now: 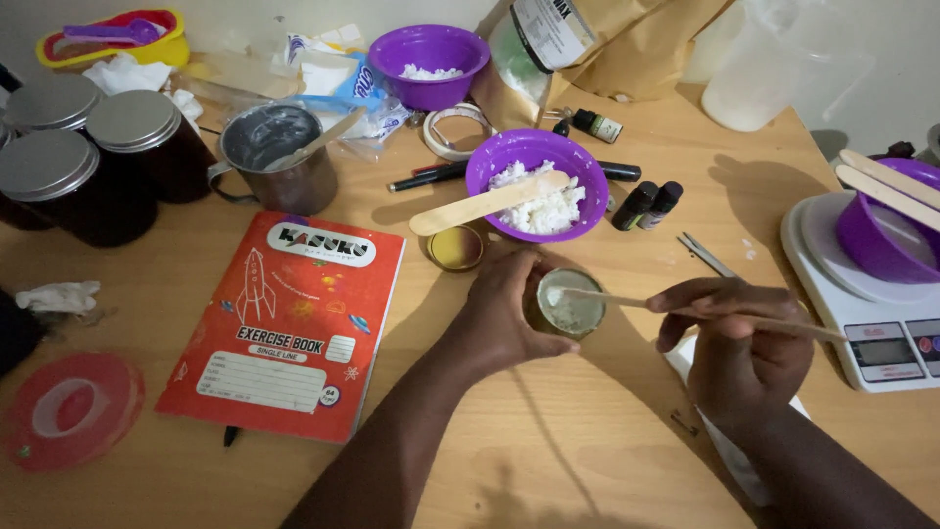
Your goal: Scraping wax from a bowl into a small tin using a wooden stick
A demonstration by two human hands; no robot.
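Head view: stick lying left-right.

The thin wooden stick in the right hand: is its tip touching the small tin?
Touching. The head view shows the thin wooden stick tip resting inside the small tin, on its pale contents.

A brown paper pouch with a white label leans at the table's back. The white kitchen scale at right shows a grey screen. A red exercise book carries a white label panel.
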